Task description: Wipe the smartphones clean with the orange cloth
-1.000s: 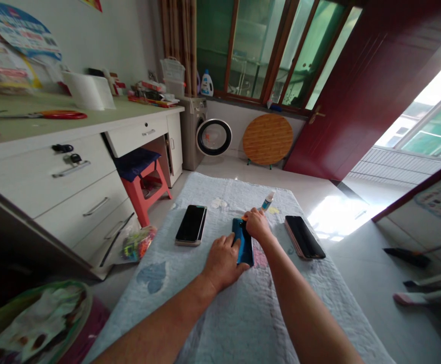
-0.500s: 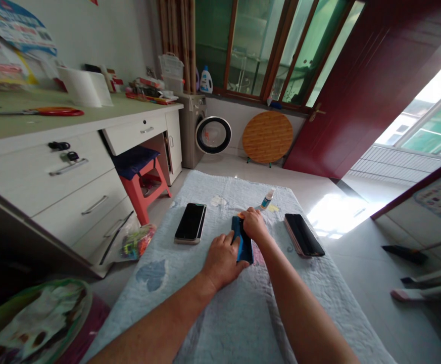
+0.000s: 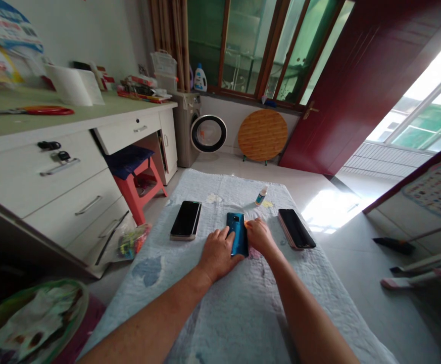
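A blue smartphone (image 3: 238,241) lies back side up on the cloth-covered table, its camera block at the far end. My left hand (image 3: 219,251) holds it from the left, fingers along the side and over the back, thumb at the near edge. Against the phone's right edge, my right hand (image 3: 258,235) pinches a small orange cloth (image 3: 247,224), mostly hidden under the fingers. A black-screened phone (image 3: 186,220) lies to the left; another dark phone (image 3: 296,228) with a pinkish edge lies to the right. Beyond my right hand stands a small spray bottle (image 3: 261,195).
A pale blue quilted cloth (image 3: 137,316) covers the table. At left are a white desk (image 3: 63,177), a red stool (image 3: 139,202) and a full waste bin (image 3: 86,313). Farther back are a washing machine (image 3: 184,126) with its door open and a round wooden tabletop (image 3: 262,135).
My right hand with the orange cloth has moved from across the phone's far end to its right edge, uncovering the camera block. The view has shifted slightly. My left hand stays on the phone.
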Action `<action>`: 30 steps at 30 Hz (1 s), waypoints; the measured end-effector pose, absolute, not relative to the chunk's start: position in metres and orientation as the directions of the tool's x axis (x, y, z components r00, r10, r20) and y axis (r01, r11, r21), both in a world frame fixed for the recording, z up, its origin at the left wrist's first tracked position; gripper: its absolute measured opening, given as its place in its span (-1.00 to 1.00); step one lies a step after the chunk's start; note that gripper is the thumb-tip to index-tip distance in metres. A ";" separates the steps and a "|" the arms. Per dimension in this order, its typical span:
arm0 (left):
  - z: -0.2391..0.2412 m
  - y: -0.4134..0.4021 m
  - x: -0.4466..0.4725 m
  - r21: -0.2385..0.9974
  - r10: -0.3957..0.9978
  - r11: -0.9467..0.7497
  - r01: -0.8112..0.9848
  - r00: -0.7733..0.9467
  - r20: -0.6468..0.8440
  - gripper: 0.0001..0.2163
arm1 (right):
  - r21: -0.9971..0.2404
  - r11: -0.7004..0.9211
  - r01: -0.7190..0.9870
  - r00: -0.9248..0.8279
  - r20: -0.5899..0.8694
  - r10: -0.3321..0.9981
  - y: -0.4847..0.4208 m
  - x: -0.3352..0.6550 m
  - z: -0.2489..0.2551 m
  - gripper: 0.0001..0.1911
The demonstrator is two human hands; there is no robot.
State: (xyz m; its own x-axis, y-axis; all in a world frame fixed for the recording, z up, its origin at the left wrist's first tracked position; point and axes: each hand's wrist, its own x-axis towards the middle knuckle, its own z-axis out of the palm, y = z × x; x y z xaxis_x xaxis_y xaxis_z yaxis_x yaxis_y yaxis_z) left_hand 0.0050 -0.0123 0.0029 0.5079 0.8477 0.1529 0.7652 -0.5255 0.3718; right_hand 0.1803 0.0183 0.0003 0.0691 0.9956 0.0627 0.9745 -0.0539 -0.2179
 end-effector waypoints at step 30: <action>-0.003 -0.005 -0.001 0.387 0.827 -0.563 0.731 0.496 0.265 -0.37 | -0.400 0.053 0.915 0.112 0.378 0.919 -0.036 0.210 0.008 -0.74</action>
State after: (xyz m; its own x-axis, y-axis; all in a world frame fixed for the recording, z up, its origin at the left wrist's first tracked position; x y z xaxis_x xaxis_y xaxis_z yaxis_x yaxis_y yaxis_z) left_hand -0.0009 -0.0050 -0.0035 0.4962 0.8268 0.2650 0.7307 -0.5626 0.3868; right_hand 0.2104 -0.0358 0.0080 0.1121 0.9190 0.3780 0.9151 0.0528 -0.3999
